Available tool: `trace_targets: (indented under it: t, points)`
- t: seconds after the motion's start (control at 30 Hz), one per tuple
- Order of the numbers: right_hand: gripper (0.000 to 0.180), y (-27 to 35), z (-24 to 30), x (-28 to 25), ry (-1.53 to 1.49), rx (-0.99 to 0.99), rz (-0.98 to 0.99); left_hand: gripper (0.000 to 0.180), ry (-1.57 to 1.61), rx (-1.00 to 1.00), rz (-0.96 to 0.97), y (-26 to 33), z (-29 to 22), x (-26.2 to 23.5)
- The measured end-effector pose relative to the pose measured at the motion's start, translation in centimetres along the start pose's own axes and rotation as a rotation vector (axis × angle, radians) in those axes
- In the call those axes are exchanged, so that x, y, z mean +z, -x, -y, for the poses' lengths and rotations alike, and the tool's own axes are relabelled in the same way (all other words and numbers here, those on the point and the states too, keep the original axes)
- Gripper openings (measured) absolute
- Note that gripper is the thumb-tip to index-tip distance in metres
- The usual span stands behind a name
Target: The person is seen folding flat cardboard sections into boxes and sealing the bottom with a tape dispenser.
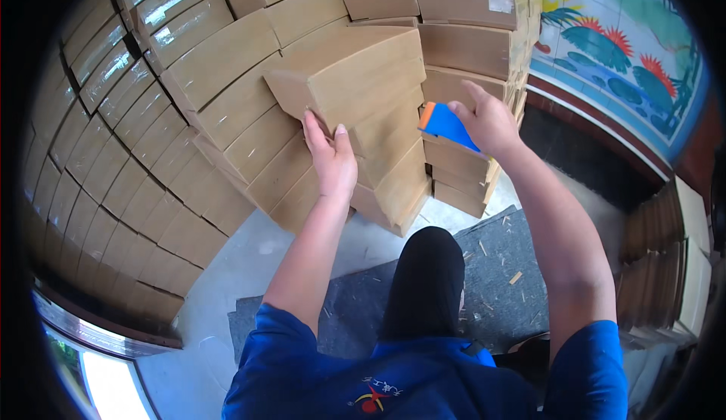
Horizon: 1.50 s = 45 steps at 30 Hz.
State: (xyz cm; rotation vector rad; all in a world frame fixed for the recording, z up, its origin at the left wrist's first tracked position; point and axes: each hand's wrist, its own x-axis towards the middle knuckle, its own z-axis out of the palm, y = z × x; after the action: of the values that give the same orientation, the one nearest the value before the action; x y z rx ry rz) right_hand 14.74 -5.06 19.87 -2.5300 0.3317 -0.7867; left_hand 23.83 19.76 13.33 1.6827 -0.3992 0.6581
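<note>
A cardboard box juts out on top of a stack in front of me, its near corner turned toward me. My left hand lies against that box's lower near corner, fingers stretched up and thumb apart. To the right, my right hand is raised with thumb and forefinger spread. Just under its thumb shows a blue object with an orange end, close above a lower stack of boxes. My hand covers part of it, so I cannot tell whether the two touch.
Tall rows of cardboard boxes rise on the left and behind. A dark grey mat with scattered scraps lies on the floor. Flattened cardboard is piled at right, near a painted tile wall. A bright opening shows at lower left.
</note>
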Motion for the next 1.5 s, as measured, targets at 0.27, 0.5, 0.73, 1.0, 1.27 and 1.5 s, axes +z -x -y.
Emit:
trace_targets:
  t: [0.27, 0.5, 0.73, 1.0, 1.27, 1.5]
  points:
    - [0.051, 11.1, -10.0, -3.4, -0.174, 0.207, 0.147, 0.074, -0.348, -0.056, -0.009, -4.1, 5.8, 5.6]
    - [0.043, 19.5, -18.6, -10.2, -0.3, 0.429, -0.025, 0.066, -0.249, -0.034, -0.168, -2.3, 4.9, 4.8]
    - [0.041, 24.0, -20.2, -16.8, -0.312, 0.626, -0.329, 0.049, -0.069, 0.418, 0.299, 6.9, 1.3, 11.7]
    - [0.041, 32.3, -22.3, -21.6, -0.722, 0.631, -0.953, 0.023, 0.169, 0.225, 1.075, 19.8, 1.0, 25.7]
    - [0.044, 39.1, -24.1, -22.7, -0.811, 0.683, -1.083, 0.052, -0.286, 0.157, 2.292, 36.9, 4.9, 38.6]
    - [0.054, 41.8, -26.3, -23.1, -0.65, 1.119, -1.157, 0.06, -0.246, -0.506, 1.689, 46.9, 14.9, 49.5]
